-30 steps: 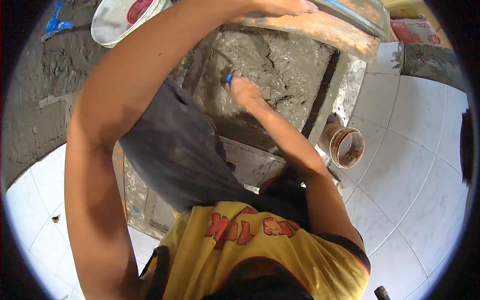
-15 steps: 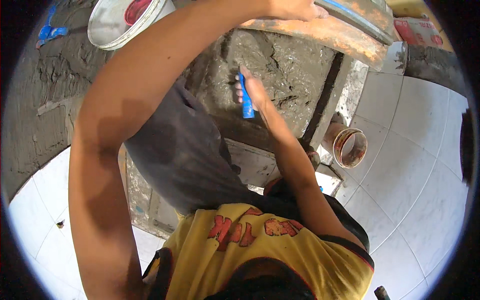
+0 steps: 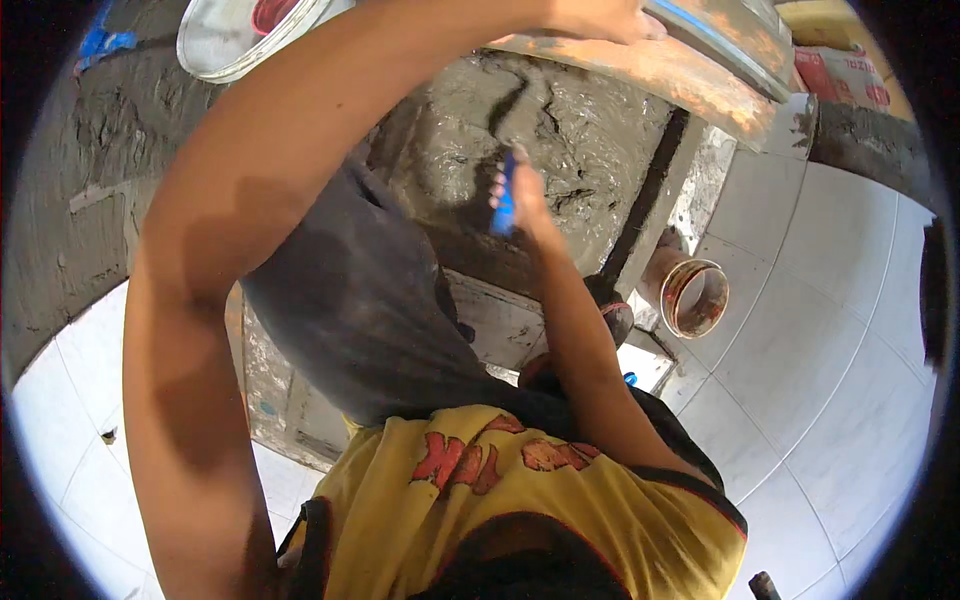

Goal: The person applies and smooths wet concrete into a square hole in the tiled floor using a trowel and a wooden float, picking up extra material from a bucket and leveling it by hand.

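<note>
My right hand [image 3: 525, 195] is closed round a blue handle [image 3: 503, 200], blurred, over a rectangular trough of wet grey mortar [image 3: 585, 150]; the working end of the tool is hard to make out. My left hand [image 3: 610, 22] reaches across the top of the view and grips the edge of a worn board [image 3: 700, 75] with orange-brown patches, lying along the trough's far side.
A white bucket [image 3: 205, 50] with a red container inside stands top left, near a blue object [image 3: 105, 40]. A small stained pail [image 3: 695, 298] sits on white tiles [image 3: 820, 260] at right. A red-printed bag [image 3: 840, 75] lies top right. My dark-trousered leg [image 3: 340, 290] crosses the middle.
My right hand with the blue handle has shifted right and turned, and a dark groove now shows in the mortar beyond it. My left hand stays on the board, slightly further right.
</note>
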